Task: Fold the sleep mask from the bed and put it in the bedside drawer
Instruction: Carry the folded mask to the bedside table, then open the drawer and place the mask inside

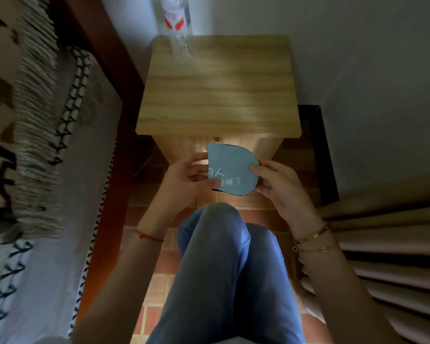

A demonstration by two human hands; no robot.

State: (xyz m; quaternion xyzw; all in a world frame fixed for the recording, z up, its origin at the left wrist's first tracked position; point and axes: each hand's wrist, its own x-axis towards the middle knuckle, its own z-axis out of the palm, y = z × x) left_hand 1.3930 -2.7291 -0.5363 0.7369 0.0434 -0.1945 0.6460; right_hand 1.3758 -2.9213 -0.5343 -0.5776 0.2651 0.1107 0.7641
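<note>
Blue sleep mask [231, 170], folded in half, is pinched between your left hand [184, 181] and right hand [278, 184], in front of the closed bedside drawer [219, 141].

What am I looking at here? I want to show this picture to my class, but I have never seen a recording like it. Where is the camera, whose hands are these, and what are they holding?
There is no machine here. A person wears one wide-angle camera on the head, so the single picture looks forward and down over their own knees in blue jeans. The left hand and right hand together hold a light blue sleep mask with white writing; it looks folded in half, with a straight edge on the left and a rounded one on the right. In front stands a wooden bedside cabinet. Its drawer front appears shut. A clear plastic bottle stands at the cabinet top's far left corner. On the left is the bed with a fringed blanket, on the right a curtain.
</note>
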